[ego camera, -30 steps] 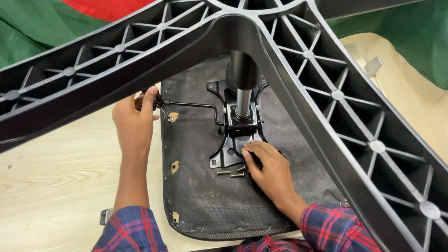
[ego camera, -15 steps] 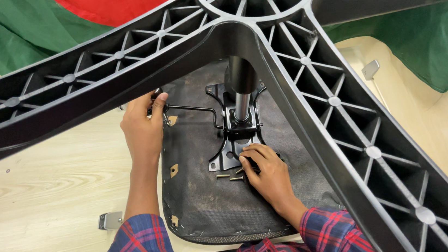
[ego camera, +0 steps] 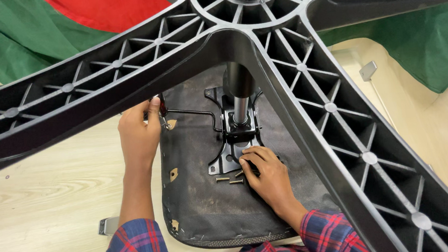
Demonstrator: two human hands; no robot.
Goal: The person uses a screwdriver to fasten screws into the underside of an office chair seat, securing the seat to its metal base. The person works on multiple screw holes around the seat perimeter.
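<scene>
An upturned chair seat (ego camera: 210, 209) lies on the pale wooden surface (ego camera: 39, 198), its black star base (ego camera: 306, 74) looming overhead. The left hand (ego camera: 138, 135) grips the lever (ego camera: 190, 113) at the seat's edge, fingers closed around its handle. The right hand (ego camera: 267, 174) rests on the metal plate (ego camera: 231, 147), fingers curled narrow, just beside two loose bolts (ego camera: 230, 180).

Green cloth (ego camera: 2, 43) and red cloth (ego camera: 108, 8) drape behind, a small metal bracket (ego camera: 107, 226) lies on the pale wooden tabletop (ego camera: 35, 210) (another bracket (ego camera: 368, 70) far right).
</scene>
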